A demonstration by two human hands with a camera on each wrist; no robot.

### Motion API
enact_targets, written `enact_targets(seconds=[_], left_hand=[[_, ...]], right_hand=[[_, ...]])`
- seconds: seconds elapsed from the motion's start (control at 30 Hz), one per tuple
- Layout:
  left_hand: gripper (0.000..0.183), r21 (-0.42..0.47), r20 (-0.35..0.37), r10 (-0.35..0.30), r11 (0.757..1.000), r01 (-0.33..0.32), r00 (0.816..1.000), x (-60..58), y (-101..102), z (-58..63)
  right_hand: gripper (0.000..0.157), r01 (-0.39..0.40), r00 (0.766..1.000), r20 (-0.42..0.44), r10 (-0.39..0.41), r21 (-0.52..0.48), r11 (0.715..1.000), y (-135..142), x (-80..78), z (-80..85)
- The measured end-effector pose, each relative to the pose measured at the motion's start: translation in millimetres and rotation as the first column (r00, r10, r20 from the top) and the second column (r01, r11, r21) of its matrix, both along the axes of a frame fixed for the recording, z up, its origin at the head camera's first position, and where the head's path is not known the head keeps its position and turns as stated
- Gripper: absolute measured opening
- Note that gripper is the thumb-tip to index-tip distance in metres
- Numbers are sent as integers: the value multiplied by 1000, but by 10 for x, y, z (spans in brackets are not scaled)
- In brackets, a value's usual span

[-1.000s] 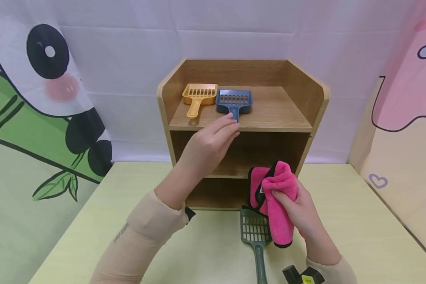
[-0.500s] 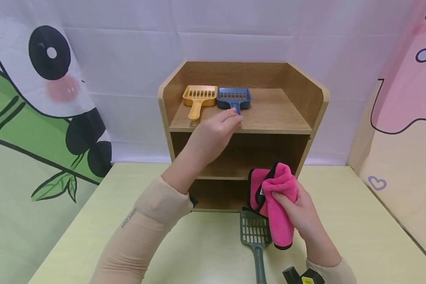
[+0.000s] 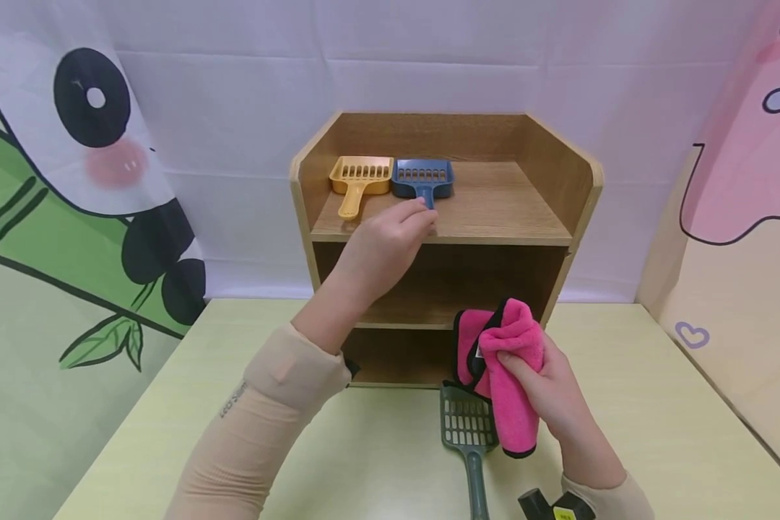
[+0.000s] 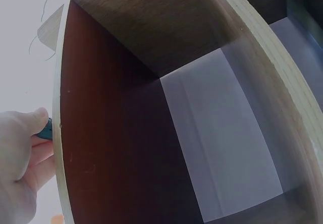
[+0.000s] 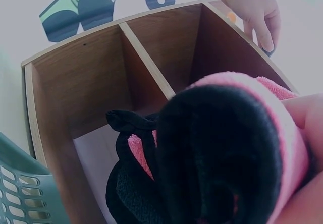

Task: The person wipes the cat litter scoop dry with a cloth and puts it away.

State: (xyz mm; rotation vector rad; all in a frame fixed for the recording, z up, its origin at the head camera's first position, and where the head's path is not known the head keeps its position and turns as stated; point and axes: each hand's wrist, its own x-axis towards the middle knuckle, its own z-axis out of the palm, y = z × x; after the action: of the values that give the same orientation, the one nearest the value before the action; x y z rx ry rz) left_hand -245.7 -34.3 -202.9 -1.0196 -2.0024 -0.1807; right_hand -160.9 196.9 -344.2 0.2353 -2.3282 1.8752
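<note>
In the head view my left hand (image 3: 386,238) pinches the handle of a blue litter scoop (image 3: 404,189) on the top shelf. The handle's dark end (image 4: 45,130) shows between thumb and fingers in the left wrist view. A yellow litter scoop (image 3: 353,204) lies against the blue one's left side, handle to the front. My right hand (image 3: 552,379) grips a bunched pink cloth (image 3: 512,372) with black edging, above the table. Beneath the cloth lies a larger grey-green litter scoop (image 3: 475,477), its handle towards me; part of its head is hidden.
A small wooden shelf unit (image 3: 442,239) stands at the back of the pale table (image 3: 624,397), with raised sides round its top and two compartments below. Behind hangs a white cloth backdrop (image 3: 234,130) with cartoon prints.
My left fingers have closed from lying along the blue scoop's handle to pinching it. The blue and yellow scoops have shifted slightly left together. The right hand and cloth stay put.
</note>
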Motion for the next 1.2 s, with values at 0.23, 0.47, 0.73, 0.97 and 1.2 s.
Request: enact_targets(seconds=[0.23,0.47,0.73,0.97,1.2], left_hand=[[20,12,14,15,1000,-15,1000,-43,26,-31],[23,65,67,29,997,-34,997,-27,3,-34],[34,180,-27,18,984,-13,999,139,-100,-201],[36,266,-51,-122,955,132,991,339,-209,-519],[40,380,366,-244,920,95,898,498,-262,-984]], right_hand=[[37,-11,1000,-24,11,2,1000,7,-2,1],[37,-18,999,-30,18,4,1000,16,-17,21],[39,-6,1000,-21,6,-2,1000,115,16,42],[35,24,999,-36,-25,-9,1000,330,67,82],[44,11,1000,-23,-8,141,990,465,63,59]])
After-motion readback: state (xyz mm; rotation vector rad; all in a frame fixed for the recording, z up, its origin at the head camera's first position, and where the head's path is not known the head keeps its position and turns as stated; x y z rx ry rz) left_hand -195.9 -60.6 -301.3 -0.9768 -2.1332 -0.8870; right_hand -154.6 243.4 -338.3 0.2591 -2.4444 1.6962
